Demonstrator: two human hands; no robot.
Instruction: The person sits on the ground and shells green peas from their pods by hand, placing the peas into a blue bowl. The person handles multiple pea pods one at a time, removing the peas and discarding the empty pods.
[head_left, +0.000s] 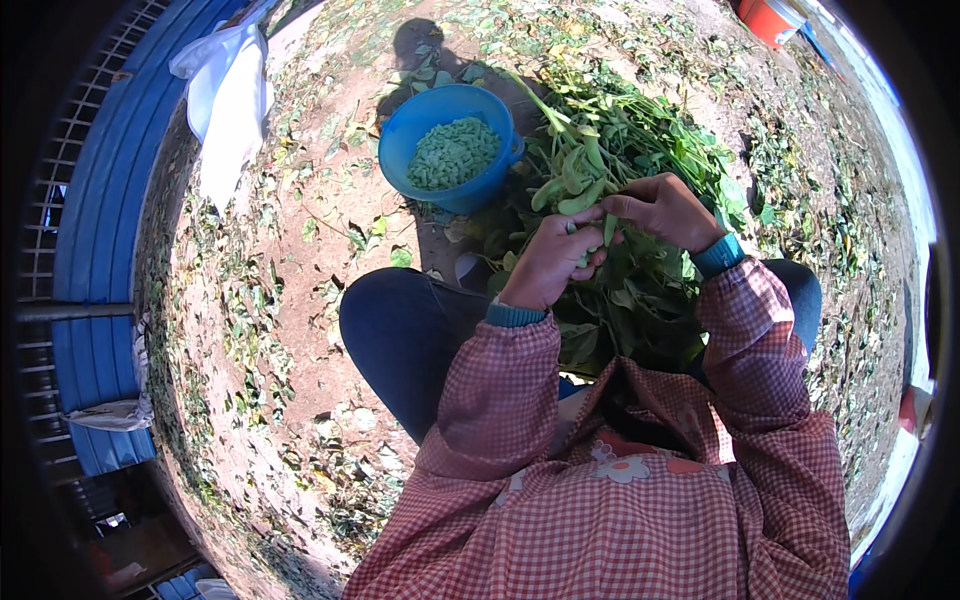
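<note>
Both my hands meet over a heap of leafy green bean plants (637, 135) between my knees. My left hand (555, 255) is closed around green bean pods (581, 191) and some pale green pieces, probably shelled beans; a ring shows on one finger. The fingers of my right hand (664, 211) pinch a pod just above the left fingers. What lies under the fingertips is partly hidden. Beyond my left hand stands a blue plastic bucket (397, 154), with many pale green shelled beans (454, 154) inside it.
Leaves and plant scraps lie scattered over the bare ground (300, 262). A white plastic bag (232, 105) is at the upper left, beside blue corrugated panels (97, 225) and a metal grid. A red bucket (769, 22) stands at the upper right. My knees flank the plant heap.
</note>
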